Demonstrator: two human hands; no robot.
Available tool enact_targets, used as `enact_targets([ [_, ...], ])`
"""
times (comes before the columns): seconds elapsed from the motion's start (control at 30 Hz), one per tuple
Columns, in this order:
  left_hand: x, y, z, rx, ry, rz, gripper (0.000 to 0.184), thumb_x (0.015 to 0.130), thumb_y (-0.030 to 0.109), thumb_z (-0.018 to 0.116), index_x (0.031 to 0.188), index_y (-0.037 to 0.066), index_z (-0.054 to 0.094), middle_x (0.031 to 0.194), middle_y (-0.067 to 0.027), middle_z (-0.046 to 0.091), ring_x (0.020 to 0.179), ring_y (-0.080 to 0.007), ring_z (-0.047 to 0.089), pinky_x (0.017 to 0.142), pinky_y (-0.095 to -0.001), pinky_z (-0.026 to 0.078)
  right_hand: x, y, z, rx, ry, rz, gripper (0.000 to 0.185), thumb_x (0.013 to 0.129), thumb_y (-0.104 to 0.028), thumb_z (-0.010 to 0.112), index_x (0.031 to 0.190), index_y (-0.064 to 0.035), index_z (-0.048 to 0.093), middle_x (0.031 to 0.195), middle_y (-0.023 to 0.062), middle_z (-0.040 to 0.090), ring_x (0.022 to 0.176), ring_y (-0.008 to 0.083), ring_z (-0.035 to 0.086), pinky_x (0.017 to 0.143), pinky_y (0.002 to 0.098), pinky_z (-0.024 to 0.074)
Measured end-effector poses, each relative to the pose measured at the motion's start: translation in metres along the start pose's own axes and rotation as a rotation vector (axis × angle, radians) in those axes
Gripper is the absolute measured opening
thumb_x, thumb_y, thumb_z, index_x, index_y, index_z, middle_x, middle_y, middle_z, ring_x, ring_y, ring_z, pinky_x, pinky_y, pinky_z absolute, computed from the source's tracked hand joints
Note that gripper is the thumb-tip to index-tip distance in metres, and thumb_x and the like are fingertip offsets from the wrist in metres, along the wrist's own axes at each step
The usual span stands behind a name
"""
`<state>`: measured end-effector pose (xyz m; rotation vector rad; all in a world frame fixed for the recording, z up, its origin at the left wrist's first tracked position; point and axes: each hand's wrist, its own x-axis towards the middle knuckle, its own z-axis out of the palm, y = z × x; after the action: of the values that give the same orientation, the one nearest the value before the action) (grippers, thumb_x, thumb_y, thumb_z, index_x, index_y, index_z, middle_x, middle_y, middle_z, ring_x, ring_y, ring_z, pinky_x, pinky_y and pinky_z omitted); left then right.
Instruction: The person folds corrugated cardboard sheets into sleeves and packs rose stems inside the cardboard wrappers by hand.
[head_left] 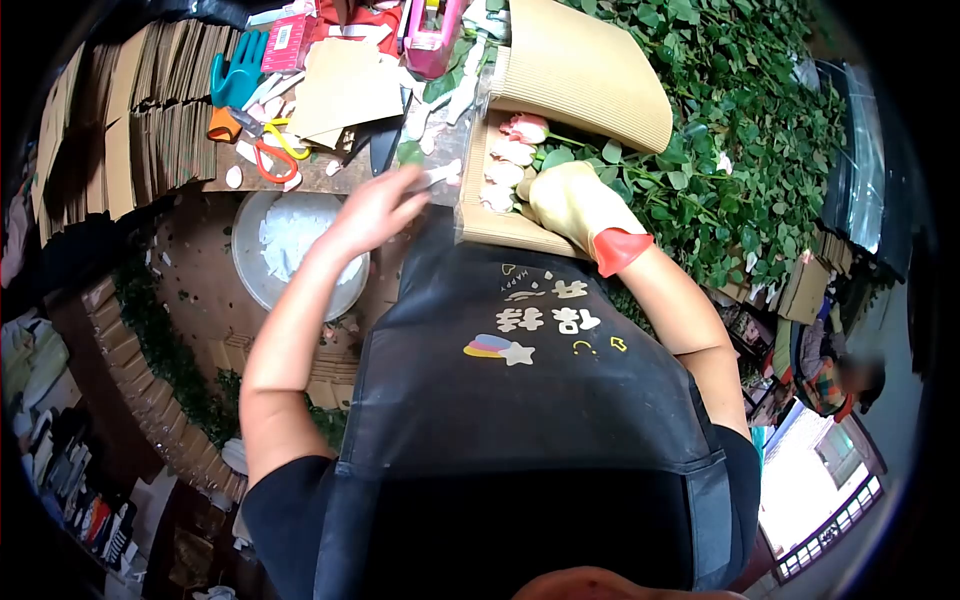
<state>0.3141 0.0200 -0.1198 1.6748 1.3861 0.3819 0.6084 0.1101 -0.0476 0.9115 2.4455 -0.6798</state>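
My left hand (378, 212) is bare and slightly blurred, with its fingers apart over the table edge, beside a white scrap (440, 175); nothing shows in it. My right hand (568, 200) wears a cream glove with a red cuff. Its fingers curl beside the pale pink roses (513, 153), and what they grip is hidden. The roses lie in a row inside an open corrugated cardboard wrap (520, 232), whose upper flap (585, 70) is folded back. Green stems run to the right under the flap.
Leafy stems (740, 140) pile up at the right. Scissors (272, 148), a teal glove (238, 70), cardboard sheets (345, 90) and a pink tape dispenser (432, 40) lie at the upper left. Stacked cardboard (150, 110) stands far left, above a round bin (245, 265). A person (828, 385) is far right.
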Motion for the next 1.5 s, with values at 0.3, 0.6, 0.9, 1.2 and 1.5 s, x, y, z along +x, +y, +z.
enact_targets([
  [0.3, 0.072, 0.006, 0.035, 0.009, -0.082, 0.136, 0.096, 0.081, 0.039, 0.079, 0.164, 0.025, 0.032, 0.163, -0.0310, 0.021, 0.149, -0.0501, 0.033, 0.119, -0.0492, 0.039, 0.004, -0.011, -0.022, 0.229, -0.305, 0.325, 0.039, 0.101, -0.025, 0.047, 0.127, -0.0090, 0.072, 0.123, 0.0226, 0.072, 0.115, 0.0393, 0.069, 0.103, 0.0446, 0.0530],
  [0.6, 0.084, 0.009, 0.050, -0.013, -0.120, 0.100, 0.115, 0.073, 0.050, 0.086, 0.161, 0.008, 0.026, 0.163, -0.0387, 0.011, 0.154, -0.0551, 0.013, 0.125, -0.0575, 0.022, 0.016, 0.010, 0.031, 0.140, -0.030, 0.088, 0.028, 0.095, -0.022, 0.057, 0.109, -0.0051, 0.074, 0.100, 0.0231, 0.073, 0.093, 0.0419, 0.071, 0.088, 0.0487, 0.0555],
  [0.9, 0.082, 0.011, 0.067, 0.062, 0.005, 0.172, 0.124, 0.066, 0.054, 0.093, 0.158, 0.008, 0.023, 0.158, -0.0416, 0.013, 0.153, -0.0559, 0.009, 0.125, -0.0573, 0.019, -0.009, 0.006, 0.015, 0.112, 0.191, 0.204, 0.020, 0.089, -0.021, 0.065, 0.097, -0.0074, 0.078, 0.093, 0.0178, 0.077, 0.086, 0.0358, 0.076, 0.077, 0.0519, 0.0576],
  [1.2, 0.088, 0.023, 0.072, -0.090, 0.081, 0.056, 0.086, 0.075, 0.046, 0.089, 0.146, 0.017, 0.052, 0.154, -0.0407, 0.027, 0.149, -0.0563, 0.022, 0.122, -0.0609, 0.026, -0.011, 0.011, 0.015, 0.005, 0.176, 0.124, 0.020, 0.092, -0.019, 0.061, 0.095, -0.0066, 0.076, 0.085, 0.0155, 0.077, 0.080, 0.0326, 0.077, 0.069, 0.0479, 0.0583],
  [1.5, 0.082, 0.020, 0.076, -0.162, 0.147, 0.124, 0.083, 0.077, 0.044, 0.088, 0.147, 0.019, 0.052, 0.154, -0.0409, 0.027, 0.151, -0.0547, 0.020, 0.122, -0.0600, 0.026, 0.004, 0.024, 0.032, 0.070, 0.387, 0.169, 0.022, 0.096, -0.025, 0.059, 0.094, -0.0063, 0.070, 0.080, 0.0164, 0.074, 0.076, 0.0336, 0.075, 0.069, 0.0471, 0.0587],
])
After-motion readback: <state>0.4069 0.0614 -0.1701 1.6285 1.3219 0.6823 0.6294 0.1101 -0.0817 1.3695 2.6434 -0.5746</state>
